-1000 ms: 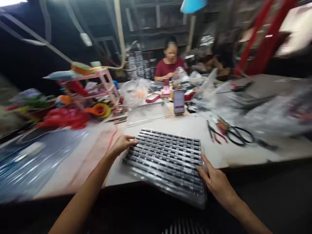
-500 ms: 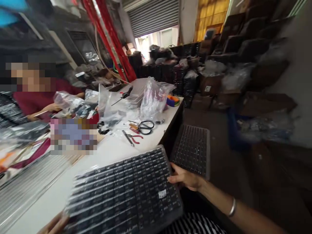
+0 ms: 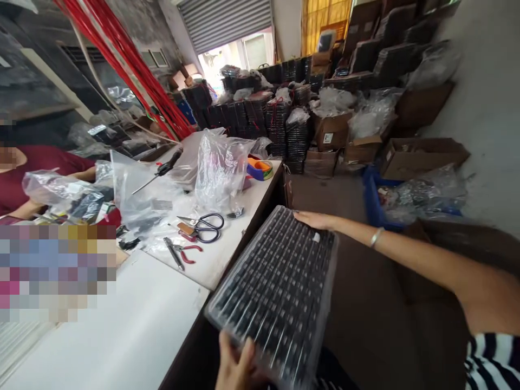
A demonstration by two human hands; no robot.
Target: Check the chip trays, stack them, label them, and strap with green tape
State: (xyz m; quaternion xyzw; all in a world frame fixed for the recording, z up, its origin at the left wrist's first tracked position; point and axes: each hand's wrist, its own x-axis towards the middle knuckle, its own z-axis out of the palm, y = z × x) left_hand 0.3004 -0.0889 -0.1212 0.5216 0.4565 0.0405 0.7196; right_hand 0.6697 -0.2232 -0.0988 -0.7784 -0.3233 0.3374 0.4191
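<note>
Daylight pours in thru the doorway under the roller shutter [image 3: 227,21], blown out white there. Rest of the room dim. My white table [image 3: 122,336] catches soft light. Plastic bags [image 3: 219,168] show glare. Wide-angle bend at the edges, corners smeared. Pixelated patch at left. My left hand [image 3: 235,368] is slightly blurred.
</note>
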